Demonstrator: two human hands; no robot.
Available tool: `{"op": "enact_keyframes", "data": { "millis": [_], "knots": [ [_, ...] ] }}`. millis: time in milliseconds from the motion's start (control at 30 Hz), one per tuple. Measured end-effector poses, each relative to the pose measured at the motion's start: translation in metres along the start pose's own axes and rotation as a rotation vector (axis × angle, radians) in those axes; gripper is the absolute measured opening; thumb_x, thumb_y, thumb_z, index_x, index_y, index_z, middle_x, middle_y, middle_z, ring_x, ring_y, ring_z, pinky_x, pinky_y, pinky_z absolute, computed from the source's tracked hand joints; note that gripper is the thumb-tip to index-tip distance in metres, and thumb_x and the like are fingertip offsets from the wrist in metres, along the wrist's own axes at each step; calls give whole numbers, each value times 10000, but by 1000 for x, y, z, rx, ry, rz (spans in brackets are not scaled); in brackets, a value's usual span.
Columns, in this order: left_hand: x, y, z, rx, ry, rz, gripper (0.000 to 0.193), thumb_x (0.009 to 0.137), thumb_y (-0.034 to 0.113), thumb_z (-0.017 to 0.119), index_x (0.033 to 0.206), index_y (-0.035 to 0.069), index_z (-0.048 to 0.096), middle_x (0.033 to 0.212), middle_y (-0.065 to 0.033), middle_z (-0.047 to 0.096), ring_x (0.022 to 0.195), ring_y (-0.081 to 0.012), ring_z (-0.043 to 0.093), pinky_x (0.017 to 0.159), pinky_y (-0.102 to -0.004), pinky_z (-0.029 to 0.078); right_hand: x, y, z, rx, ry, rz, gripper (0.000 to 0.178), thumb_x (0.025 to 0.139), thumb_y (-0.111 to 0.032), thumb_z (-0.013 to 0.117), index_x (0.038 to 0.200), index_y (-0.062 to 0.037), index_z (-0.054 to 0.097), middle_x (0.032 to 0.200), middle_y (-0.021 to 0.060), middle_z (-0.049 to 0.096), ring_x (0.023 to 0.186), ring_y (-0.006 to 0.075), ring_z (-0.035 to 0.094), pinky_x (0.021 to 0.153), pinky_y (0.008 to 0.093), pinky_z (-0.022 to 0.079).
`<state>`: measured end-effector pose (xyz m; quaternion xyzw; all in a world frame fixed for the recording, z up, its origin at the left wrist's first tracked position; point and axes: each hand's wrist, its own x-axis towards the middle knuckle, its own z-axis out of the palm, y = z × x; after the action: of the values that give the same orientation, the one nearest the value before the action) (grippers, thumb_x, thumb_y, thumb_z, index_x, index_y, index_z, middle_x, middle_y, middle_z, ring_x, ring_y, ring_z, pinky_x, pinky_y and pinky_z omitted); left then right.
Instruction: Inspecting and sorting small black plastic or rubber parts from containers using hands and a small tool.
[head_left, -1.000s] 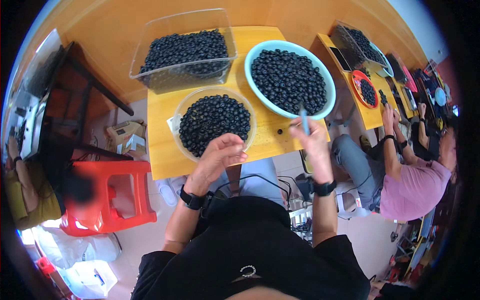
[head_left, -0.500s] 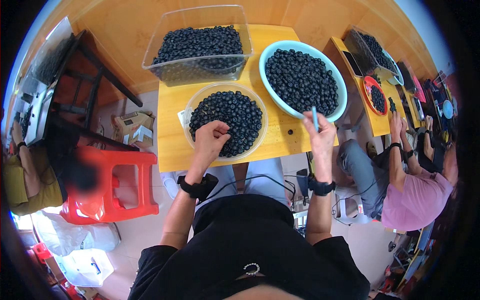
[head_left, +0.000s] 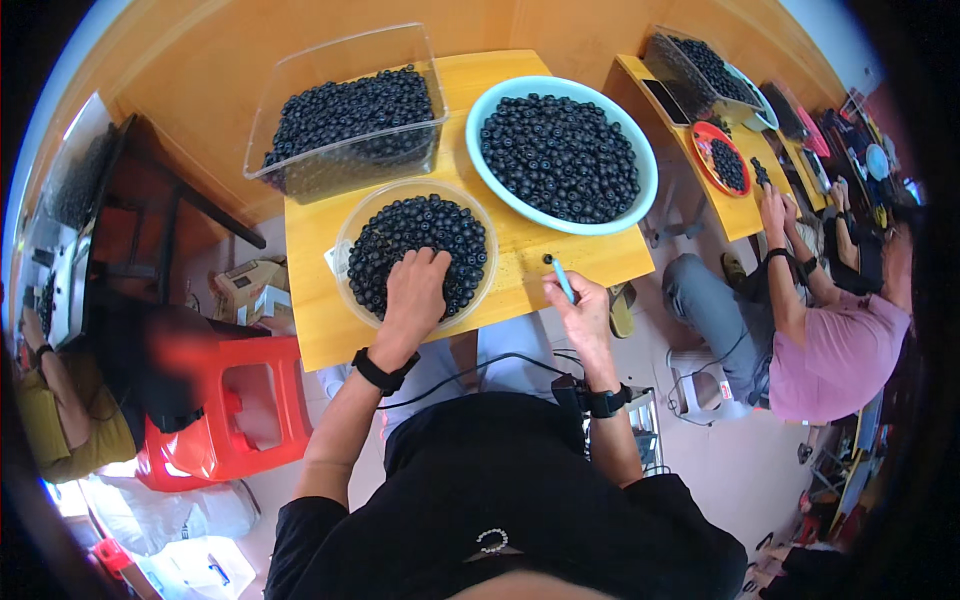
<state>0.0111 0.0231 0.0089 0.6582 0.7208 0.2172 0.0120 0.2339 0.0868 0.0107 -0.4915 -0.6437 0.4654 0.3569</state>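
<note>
My left hand [head_left: 416, 292] reaches into a round clear bowl [head_left: 489, 226] of dark round beads. Its fingers are curled down among the beads, closed, with the fingertips hidden, so what they grip cannot be seen. In my right hand [head_left: 585, 318] is a thin light-blue pen-like tool [head_left: 564, 281], held near the table's front edge. The upper end of the tool is close to a single dark bead [head_left: 548, 259] on the yellow table [head_left: 330, 331]. A light-blue basin [head_left: 650, 165] heaped with dark beads [head_left: 560, 158] stands behind my right hand.
A large clear bin [head_left: 440, 110] of dark beads stands at the back left of the table. Left of me is a red plastic stool [head_left: 285, 400]. On the right, a person in pink [head_left: 840, 360] sits at another table with a red plate [head_left: 705, 165].
My left hand has turned and reached deeper among the beads. My right hand with the light-blue tool has drawn back from the basin to beside the lone bead. The view has shifted.
</note>
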Motion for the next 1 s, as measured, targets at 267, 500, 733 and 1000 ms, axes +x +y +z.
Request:
{"op": "enact_keyframes", "data": {
  "millis": [267, 500, 733, 1000],
  "knots": [
    [3, 1, -30, -1222, -156, -338, 106, 772, 13, 628, 874, 9, 600, 890, -44, 605, 766, -124, 619, 673, -251, 509, -5, -7, -2, 20, -42, 16, 146, 805, -110, 627, 885, 9, 653, 662, 10, 594, 604, 56, 503, 559, 208, 398],
    [-6, 14, -16, -2104, -363, -571, 157, 827, 2, 573, 983, 15, 556, 915, -59, 608, 826, -175, 646, 748, -253, 547, -18, -42, 3, 70, -172, -177, 222, 812, -146, 624, 946, 31, 637, 813, 118, 653, 664, 114, 563, 614, 245, 440],
    [-8, 21, -5, -2231, -398, -560, 186, 848, 32, 570, 1033, 21, 568, 889, -56, 624, 805, -141, 638, 730, -229, 530, -20, -52, 12, -157, -179, -457, 200, 808, -163, 615, 926, -1, 632, 770, 131, 636, 588, 225, 601, 525, 297, 457],
    [-9, 25, -6, -2267, -439, -546, 162, 853, 50, 573, 1012, 25, 566, 888, -49, 619, 787, -126, 630, 720, -229, 525, -21, -57, 11, -252, -181, -500, 191, 804, -169, 619, 921, -20, 639, 725, 110, 625, 537, 213, 583, 506, 310, 456]
  ]
}}
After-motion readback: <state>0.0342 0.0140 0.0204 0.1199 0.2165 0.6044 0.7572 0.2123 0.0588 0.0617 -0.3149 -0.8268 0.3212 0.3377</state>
